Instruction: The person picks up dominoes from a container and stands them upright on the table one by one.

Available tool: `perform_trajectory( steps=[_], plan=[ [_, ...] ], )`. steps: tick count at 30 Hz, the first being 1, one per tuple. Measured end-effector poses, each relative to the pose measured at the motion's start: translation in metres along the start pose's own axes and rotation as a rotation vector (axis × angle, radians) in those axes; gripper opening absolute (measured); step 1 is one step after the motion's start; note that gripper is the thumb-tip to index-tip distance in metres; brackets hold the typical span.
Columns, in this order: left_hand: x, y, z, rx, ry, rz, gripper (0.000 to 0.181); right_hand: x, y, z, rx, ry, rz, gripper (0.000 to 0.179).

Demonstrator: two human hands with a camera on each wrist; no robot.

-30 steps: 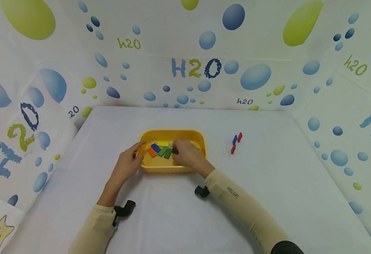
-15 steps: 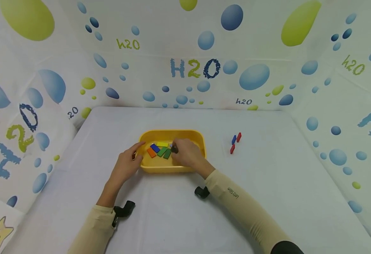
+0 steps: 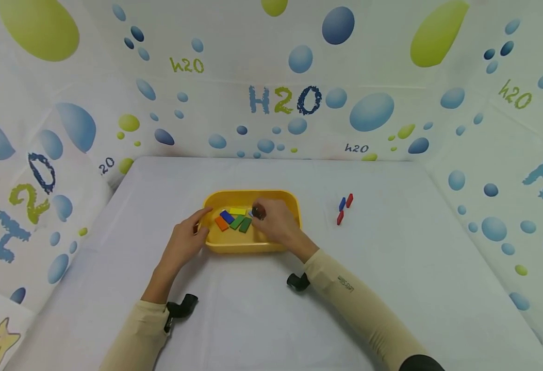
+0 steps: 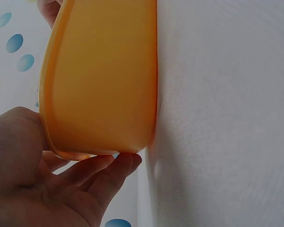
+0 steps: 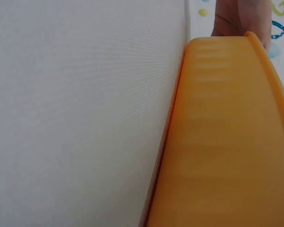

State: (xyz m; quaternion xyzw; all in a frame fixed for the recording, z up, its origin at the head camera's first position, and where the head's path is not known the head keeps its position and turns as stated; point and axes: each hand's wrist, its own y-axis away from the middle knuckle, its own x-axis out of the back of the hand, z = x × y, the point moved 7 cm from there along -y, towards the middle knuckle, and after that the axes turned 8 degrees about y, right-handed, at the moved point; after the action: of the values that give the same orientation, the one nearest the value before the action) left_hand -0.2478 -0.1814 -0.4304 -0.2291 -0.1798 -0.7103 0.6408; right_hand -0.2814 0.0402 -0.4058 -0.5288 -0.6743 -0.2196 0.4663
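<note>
A yellow tray point(image 3: 252, 248) sits on the table, with small flat blocks lying in its left half: orange point(image 3: 221, 223), blue point(image 3: 227, 216), yellow point(image 3: 237, 211) and green point(image 3: 245, 224). My left hand point(image 3: 188, 234) holds the tray's left end, its thumb at the near corner. In the left wrist view, that hand's fingers point(image 4: 109, 175) press the outside of the end wall. Over the tray's right half, my right hand point(image 3: 278, 221) pinches a small dark block point(image 3: 258, 211) between thumb and fingers. That hand hides part of the tray floor.
To the right of the tray, a blue block point(image 3: 342, 204), a red block point(image 3: 349, 200) and another red block point(image 3: 340, 218) appear to stand on edge on the white tablecloth point(image 3: 382, 288). A patterned sheet point(image 3: 234, 118) rises behind the table.
My right hand has lifted and tipped slightly, and the dark block between its fingers is a little higher in the view. The left hand and the tray hold still.
</note>
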Motion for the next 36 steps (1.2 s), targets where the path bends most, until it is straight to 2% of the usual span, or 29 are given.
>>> perform_trajectory(
  steps=[5, 10, 15, 20, 36],
  plan=[
    [-0.001, 0.000, -0.001, -0.002, 0.004, -0.003, 0.053, 0.008, 0.004, 0.001, 0.044, -0.059, 0.051, 0.023],
    [-0.001, -0.001, 0.000, -0.010, 0.003, -0.005, 0.053, 0.016, 0.011, 0.007, 0.053, -0.161, 0.091, 0.025],
    [-0.001, 0.000, 0.000, -0.023, 0.002, 0.001, 0.053, 0.024, 0.016, 0.009, 0.073, -0.211, 0.142, 0.022],
    [-0.001, 0.000, 0.000, -0.033, 0.001, 0.003, 0.052, 0.031, 0.020, 0.008, 0.088, -0.234, 0.173, 0.022],
    [-0.001, 0.000, 0.000, -0.024, 0.009, 0.001, 0.053, 0.055, 0.037, 0.015, 0.040, -0.229, 0.232, 0.026]
  ],
)
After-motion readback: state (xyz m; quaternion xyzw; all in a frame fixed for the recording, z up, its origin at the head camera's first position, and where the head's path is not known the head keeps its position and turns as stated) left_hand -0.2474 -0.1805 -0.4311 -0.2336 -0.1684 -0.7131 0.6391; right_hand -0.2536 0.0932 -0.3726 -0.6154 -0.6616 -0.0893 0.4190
